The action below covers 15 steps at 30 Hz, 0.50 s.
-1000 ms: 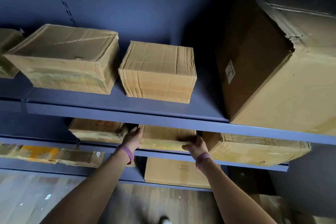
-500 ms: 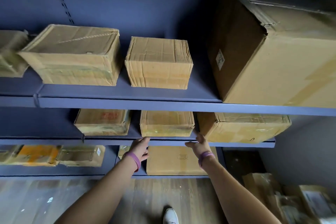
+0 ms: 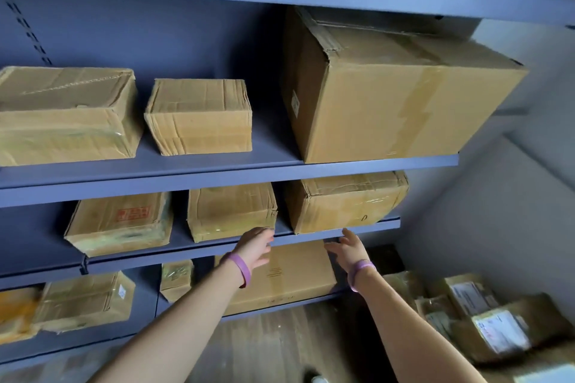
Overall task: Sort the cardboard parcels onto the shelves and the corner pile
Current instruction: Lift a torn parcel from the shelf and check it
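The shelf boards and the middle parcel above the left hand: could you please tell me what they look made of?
Shelf boards: probably painted metal, matte blue-grey, with thin folded front edges. Middle parcel: brown cardboard, creased, its lower part wrapped in glossy clear tape that glints.

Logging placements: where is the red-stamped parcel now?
Head view, left of centre: the red-stamped parcel sits on the third shelf down, just left of the plain parcel.

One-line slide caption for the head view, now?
Left hand and right hand, both open and empty, at the shelf edge by the middle parcel; corner pile at right.
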Motion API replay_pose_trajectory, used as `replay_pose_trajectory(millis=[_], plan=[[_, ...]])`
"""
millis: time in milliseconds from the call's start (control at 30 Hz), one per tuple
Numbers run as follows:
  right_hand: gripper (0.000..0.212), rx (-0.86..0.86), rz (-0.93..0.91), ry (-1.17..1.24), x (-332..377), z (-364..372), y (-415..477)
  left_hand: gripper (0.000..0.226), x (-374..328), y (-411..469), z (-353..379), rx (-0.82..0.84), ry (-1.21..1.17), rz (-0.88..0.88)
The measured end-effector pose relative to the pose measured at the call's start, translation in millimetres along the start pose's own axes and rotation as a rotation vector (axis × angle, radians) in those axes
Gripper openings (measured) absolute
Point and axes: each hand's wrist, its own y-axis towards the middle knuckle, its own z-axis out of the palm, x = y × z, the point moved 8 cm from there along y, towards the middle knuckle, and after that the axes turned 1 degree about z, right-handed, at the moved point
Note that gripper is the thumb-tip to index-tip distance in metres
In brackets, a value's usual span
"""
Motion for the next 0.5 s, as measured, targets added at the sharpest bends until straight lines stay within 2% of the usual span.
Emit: replay_pose_trajectory(millis=[67,200,300,500], plan=[[0.075,-0.027,0.008,0.018,1.9,-29.4,12.6,0.018,-8.5,8.0,20.6,-0.010,-0.008,0.018],[0.065,-0.080,0.027,-0.025,10.1,-96.8,48.0,0.038,-19.9,33.0,54.3,-0.098,-0.053,0.029],[0.073,-0.132,0.057,-0.028,14.7,-141.6,81.5,0.062,-23.3,52.7,74.1,-0.168,-0.044,0.032],[0.080,-0.112,-0.011,-0.020,40.4,-180.1,128.7,0.076,-28.2,75.2,99.7,-0.261,0.014,0.018]])
